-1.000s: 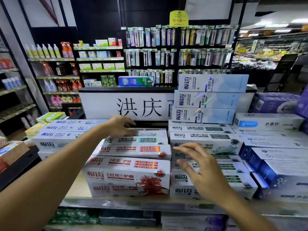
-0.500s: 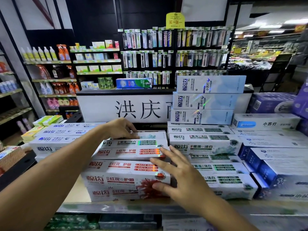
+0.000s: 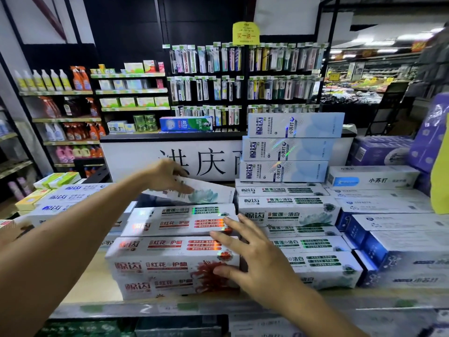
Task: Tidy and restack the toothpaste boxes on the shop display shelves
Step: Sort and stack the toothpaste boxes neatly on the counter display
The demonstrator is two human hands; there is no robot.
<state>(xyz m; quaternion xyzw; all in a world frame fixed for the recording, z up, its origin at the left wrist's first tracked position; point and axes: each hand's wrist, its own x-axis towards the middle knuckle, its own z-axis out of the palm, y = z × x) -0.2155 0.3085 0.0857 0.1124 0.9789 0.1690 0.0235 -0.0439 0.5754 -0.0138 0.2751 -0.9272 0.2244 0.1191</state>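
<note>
While left fingers (image 3: pixel 185 189) grip tilted lotus box (image 3: pixel 215 193), straight right fingers (image 3: pixel 224 239) press red-flower stack (image 3: pixel 170 266).

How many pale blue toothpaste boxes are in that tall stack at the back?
3, in one stack rising above the green-print boxes: the top box, the middle box and the bottom box. More could be hidden behind them.
</note>
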